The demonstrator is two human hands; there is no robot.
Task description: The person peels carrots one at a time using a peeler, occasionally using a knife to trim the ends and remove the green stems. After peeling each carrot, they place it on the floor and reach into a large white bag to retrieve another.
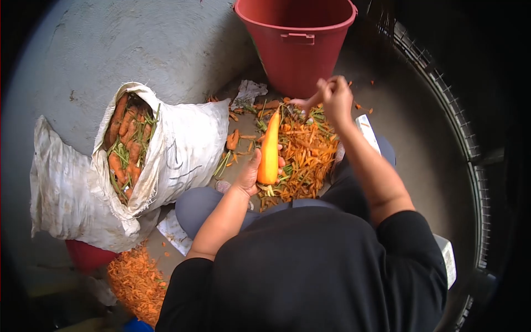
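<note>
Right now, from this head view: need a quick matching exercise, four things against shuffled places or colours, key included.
Things:
1. smooth carrot
2. bucket
3. open sack
4. shirt

Places or colours:
A. white, carrots showing in its mouth
B. black
C. held in the left hand
D. red, at the picture's top

Pairs: 1-C, 2-D, 3-A, 4-B

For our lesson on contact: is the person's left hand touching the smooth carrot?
Touching. The head view shows the left hand gripping the smooth carrot, fingertips emerging along its far side.
</note>
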